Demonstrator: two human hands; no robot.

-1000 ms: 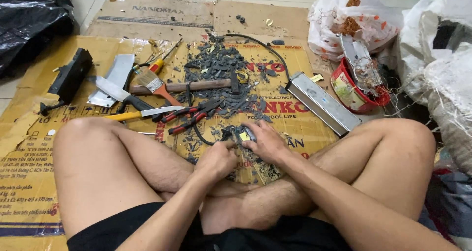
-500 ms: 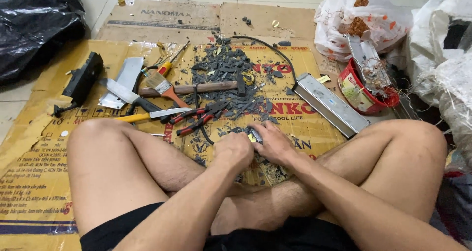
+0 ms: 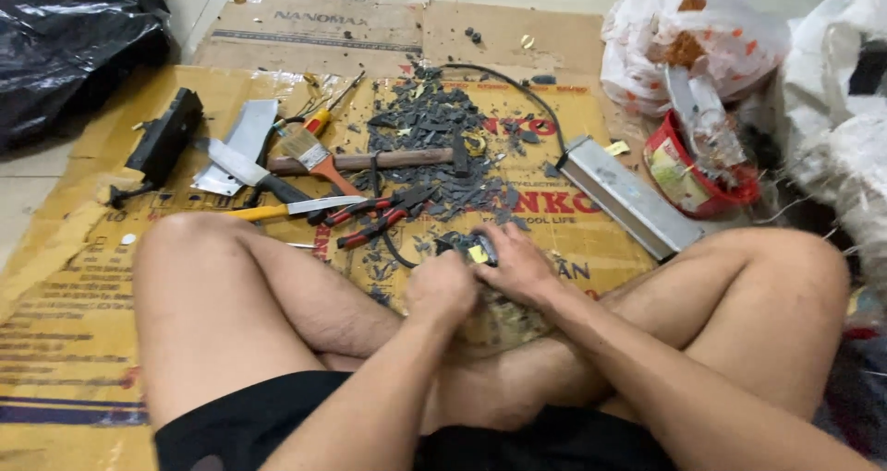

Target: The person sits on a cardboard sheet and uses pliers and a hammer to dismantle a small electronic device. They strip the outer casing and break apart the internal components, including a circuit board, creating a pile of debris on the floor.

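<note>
Makeshift floor workshop: tools [image 3: 319, 171] on cardboard [image 3: 83, 295]

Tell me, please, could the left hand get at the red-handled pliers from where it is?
Probably yes. The left hand is busy on a small dark part with the right hand, but the pliers lie on the cardboard just ahead of it, with nothing between.

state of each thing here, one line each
left hand: closed on the small dark part
right hand: gripping the small dark part
small dark part: held between both hands
red-handled pliers: lying loose on cardboard
hammer: lying flat
paintbrush: lying flat
metal box: lying flat, end open
</note>
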